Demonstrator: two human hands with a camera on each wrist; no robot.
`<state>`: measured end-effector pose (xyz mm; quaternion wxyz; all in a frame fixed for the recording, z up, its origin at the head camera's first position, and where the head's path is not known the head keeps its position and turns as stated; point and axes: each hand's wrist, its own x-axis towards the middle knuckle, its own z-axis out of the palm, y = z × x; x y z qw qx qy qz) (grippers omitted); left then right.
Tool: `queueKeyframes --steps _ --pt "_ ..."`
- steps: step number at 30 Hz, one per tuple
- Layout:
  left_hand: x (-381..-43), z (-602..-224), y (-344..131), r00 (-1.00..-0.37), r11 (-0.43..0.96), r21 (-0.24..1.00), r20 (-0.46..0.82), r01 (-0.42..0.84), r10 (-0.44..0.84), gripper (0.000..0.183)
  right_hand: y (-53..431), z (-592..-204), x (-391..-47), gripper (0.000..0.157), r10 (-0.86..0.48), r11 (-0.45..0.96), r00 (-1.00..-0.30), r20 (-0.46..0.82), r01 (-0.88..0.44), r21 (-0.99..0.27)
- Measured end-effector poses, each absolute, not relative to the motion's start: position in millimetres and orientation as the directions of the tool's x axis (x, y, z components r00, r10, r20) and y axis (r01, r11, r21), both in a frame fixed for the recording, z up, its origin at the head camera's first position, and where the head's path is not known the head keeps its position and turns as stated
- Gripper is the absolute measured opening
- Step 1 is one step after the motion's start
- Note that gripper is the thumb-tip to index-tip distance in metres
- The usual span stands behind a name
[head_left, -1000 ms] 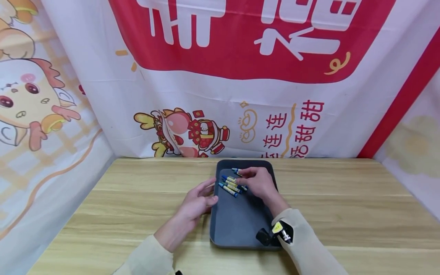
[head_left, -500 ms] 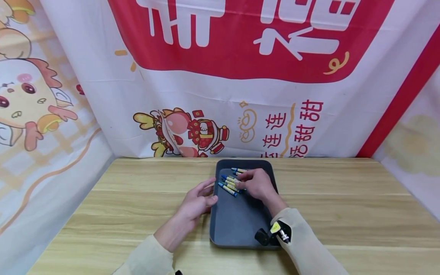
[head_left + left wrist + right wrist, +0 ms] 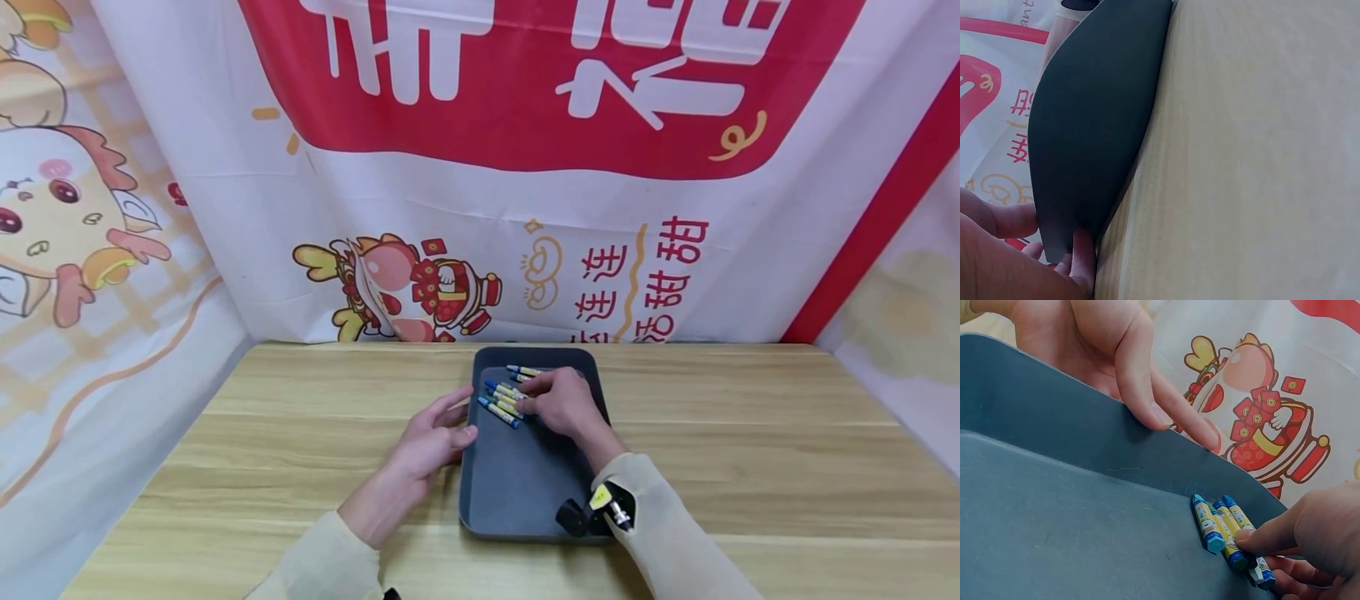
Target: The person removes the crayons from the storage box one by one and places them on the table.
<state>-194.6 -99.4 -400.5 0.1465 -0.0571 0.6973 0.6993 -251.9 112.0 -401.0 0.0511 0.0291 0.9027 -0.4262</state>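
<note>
I see the right hand (image 3: 562,404) curled, thumb and fingers pinching at the crayons (image 3: 1229,534) near the far left corner of the tray (image 3: 517,492); the left hand (image 3: 431,437), fingers loosely extended, touches the tray's left edge; the tray sits on the table (image 3: 750,450).

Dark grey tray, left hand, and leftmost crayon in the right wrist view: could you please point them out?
Dark grey tray (image 3: 517,487): head view, bare floor of its near half.
Left hand (image 3: 431,442): head view, its middle, near the thumb's base.
Leftmost crayon (image 3: 1207,523): right wrist view, middle of its wrapper.
</note>
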Motion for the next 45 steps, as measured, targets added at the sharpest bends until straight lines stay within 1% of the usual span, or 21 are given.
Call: queueKeyframes --steps 9,18,30,37,45 --pt "-194.2 -399.6 -98.9 -0.950 0.012 0.958 -0.287 -0.288 0.124 0.063 113.4 -400.6 -251.2 0.019 -0.003 0.653 -0.997 -0.077 0.057 -0.755" --pt "-192.9 -400.3 -98.4 -0.953 0.006 0.961 -0.275 -0.276 0.125 0.063 112.5 -399.7 -250.0 0.014 0.008 0.663 -0.998 -0.070 0.058 -0.747" --pt "-192.0 -401.0 -99.4 -0.956 0.007 0.964 -0.266 -0.267 0.126 0.063 112.0 -398.2 -248.4 0.011 0.021 0.674 -0.999 -0.025 0.033 -0.738" --pt "-192.0 -401.3 -98.3 -0.957 0.002 0.964 -0.264 -0.266 0.118 0.065 113.9 -396.9 -249.0 0.013 0.024 0.659 -1.000 -0.002 0.017 -0.752" --pt "-192.2 -401.0 -97.2 -0.958 0.009 0.963 -0.268 -0.268 0.106 0.064 116.3 -394.2 -249.0 0.011 0.020 0.623 -1.000 0.018 -0.001 -0.782"
